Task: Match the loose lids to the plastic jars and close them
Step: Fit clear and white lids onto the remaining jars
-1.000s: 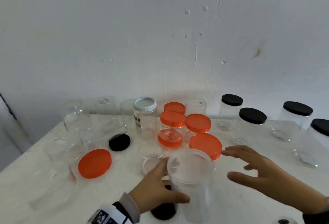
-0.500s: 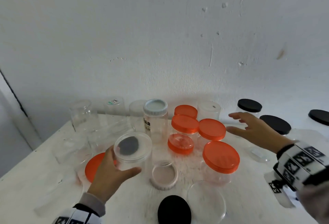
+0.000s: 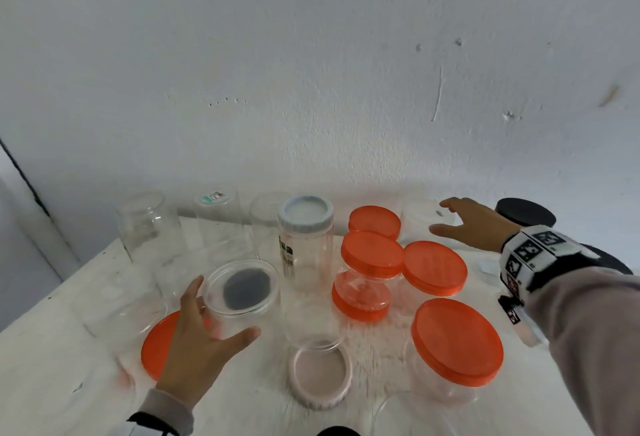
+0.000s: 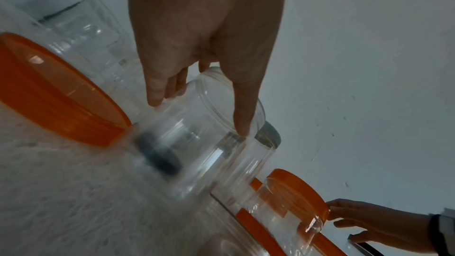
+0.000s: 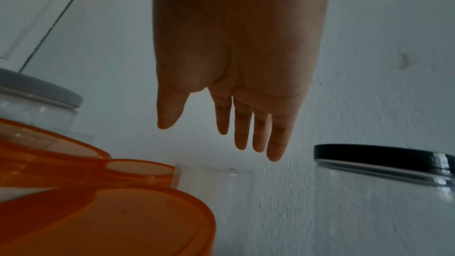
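Your left hand (image 3: 204, 342) grips an open clear jar (image 3: 239, 297) near the desk's (image 3: 52, 366) left edge; your right hand (image 3: 474, 224), fingers (image 5: 256, 133) straight, holds nothing.

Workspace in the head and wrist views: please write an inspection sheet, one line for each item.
Surface: white table, its far edge against a wall.
Job's things: open clear jar without lid; loose orange lid flat beside it; loose pale lid flat at front centre; several jars closed with orange lids, one at front right; black-lidded jar at far right.
Clutter: more clear jars at far left, lids not discernible.
Grippers: left hand holds the open clear jar; right hand open, holds nothing, reaching toward the back.
Cables: nothing seen.
Surroundings: white wall with scuff marks.
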Tool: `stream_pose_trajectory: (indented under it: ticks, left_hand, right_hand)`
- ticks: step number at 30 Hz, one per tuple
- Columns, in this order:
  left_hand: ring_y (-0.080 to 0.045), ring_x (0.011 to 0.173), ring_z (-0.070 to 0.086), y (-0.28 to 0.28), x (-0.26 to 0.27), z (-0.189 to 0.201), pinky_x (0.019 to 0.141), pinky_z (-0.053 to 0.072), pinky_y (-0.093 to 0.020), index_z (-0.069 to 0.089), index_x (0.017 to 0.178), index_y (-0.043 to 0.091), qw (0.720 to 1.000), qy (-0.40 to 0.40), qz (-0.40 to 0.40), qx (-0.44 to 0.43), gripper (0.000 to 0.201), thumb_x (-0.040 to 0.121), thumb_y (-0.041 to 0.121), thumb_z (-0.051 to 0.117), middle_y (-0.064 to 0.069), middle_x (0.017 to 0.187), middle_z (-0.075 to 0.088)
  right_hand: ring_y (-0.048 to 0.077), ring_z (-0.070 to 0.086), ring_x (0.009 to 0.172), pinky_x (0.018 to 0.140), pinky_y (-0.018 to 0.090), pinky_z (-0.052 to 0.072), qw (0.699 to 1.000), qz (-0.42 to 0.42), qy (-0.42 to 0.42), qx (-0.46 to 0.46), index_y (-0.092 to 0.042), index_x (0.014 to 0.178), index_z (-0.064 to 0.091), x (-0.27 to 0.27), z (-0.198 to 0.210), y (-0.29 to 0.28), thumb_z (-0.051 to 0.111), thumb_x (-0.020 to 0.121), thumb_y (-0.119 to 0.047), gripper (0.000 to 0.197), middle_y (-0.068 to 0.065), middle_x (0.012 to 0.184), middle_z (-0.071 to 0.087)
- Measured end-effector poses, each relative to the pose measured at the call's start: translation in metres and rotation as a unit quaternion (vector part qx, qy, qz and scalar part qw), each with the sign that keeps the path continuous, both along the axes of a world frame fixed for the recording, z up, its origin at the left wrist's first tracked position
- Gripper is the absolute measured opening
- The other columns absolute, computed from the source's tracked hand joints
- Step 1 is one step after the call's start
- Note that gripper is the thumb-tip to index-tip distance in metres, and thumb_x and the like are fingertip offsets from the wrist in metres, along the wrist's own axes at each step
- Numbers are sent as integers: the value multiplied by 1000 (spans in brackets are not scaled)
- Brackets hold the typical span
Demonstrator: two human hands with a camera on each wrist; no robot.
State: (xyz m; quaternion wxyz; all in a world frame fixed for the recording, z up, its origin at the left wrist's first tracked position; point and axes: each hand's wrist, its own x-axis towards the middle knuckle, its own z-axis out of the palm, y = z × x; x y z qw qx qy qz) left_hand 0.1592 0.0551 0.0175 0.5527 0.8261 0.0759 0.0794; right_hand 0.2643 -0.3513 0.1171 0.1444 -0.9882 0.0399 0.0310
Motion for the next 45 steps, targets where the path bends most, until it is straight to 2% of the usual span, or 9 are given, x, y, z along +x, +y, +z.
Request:
stream_pose_trajectory:
  ticks: [8,13,16,18,21,26,31,36,45]
  left_hand:
    - [-25,127,36,-13,2,25,111,31,-43,17,145,33,982,-14,-47,182,112,59,26,88,10,133,25]
    - [-13,144,4,-30,4,41,116,9,-32,22,140,37,961,-61,-47,267,95,67,37,82,7,152,17]
    - [0,142,-2,-51,6,47,112,-1,-13,22,135,42,948,-127,-97,274,81,74,39,75,16,149,19]
    - [8,137,-7,-68,10,45,103,-12,-1,23,142,34,934,-127,-150,298,77,80,42,68,18,148,16]
    - [0,140,-9,-93,21,31,97,-22,-2,13,147,25,907,-101,-199,357,76,87,51,53,12,154,4]
    - [-21,146,-2,-120,38,8,117,1,-29,9,148,7,872,31,-230,431,89,87,56,51,-9,157,2]
    - [-37,140,17,-130,50,-2,118,15,-42,20,142,2,813,150,-244,507,93,81,63,55,-20,148,22]
    - [-37,128,35,-131,50,-5,108,31,-43,19,143,7,794,199,-229,528,97,78,69,53,-19,140,33]
    - [-31,123,37,-133,36,6,103,33,-38,28,136,7,789,194,-233,535,90,75,69,54,-13,134,34]
  right_hand:
    - [27,39,134,107,36,31,999,-20,42,-18,-15,148,28,39,-7,-3,56,90,-50,73,11,150,33]
    - [31,39,133,109,46,33,995,-37,80,-53,-20,150,20,56,-11,3,56,87,-58,82,14,149,30]
    - [32,37,136,110,49,31,991,-51,100,-71,-22,152,12,64,-16,5,57,83,-64,92,14,151,30]
    - [33,36,136,108,48,32,990,-57,104,-79,-23,152,6,67,-19,7,57,82,-65,98,15,152,28]
    - [35,37,135,104,48,35,989,-66,102,-81,-21,153,-2,71,-22,9,59,80,-65,104,17,153,25]
    - [40,50,120,98,47,44,992,-70,89,-62,-20,152,-1,68,-19,10,68,76,-61,110,21,148,25]
    - [43,36,129,100,52,37,996,-70,29,-42,-19,152,1,57,-17,1,75,73,-54,114,23,145,24]
    - [44,30,130,99,52,37,996,-87,-31,-13,-17,151,4,41,-12,-6,81,66,-51,120,20,144,19]
    - [34,32,120,93,43,38,991,-79,-110,16,-16,142,21,3,16,-3,87,54,-50,116,12,128,25]
